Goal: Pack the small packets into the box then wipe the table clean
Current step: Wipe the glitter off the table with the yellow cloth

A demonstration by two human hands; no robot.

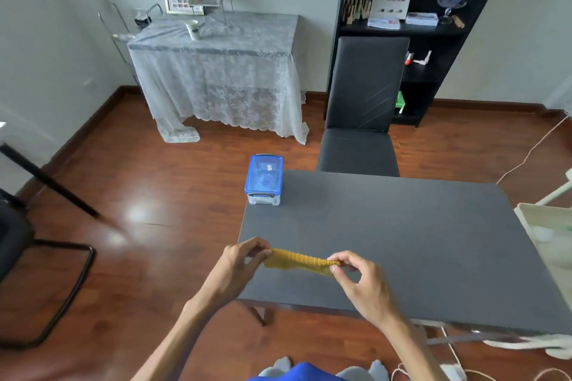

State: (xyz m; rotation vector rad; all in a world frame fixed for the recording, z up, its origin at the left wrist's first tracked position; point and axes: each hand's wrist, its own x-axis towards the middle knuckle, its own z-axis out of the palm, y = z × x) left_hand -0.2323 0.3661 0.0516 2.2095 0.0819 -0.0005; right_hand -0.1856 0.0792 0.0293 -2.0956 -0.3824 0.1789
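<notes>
A yellow cloth is stretched between both hands just above the near left part of the dark grey table. My left hand pinches its left end and my right hand pinches its right end. A clear plastic box with a blue lid stands shut at the table's far left corner. No loose packets show on the tabletop.
A black chair is pushed in at the table's far side. Behind it stands a black shelf. A lace-covered side table sits by the back wall. A white basket is at the right edge, with cables on the floor.
</notes>
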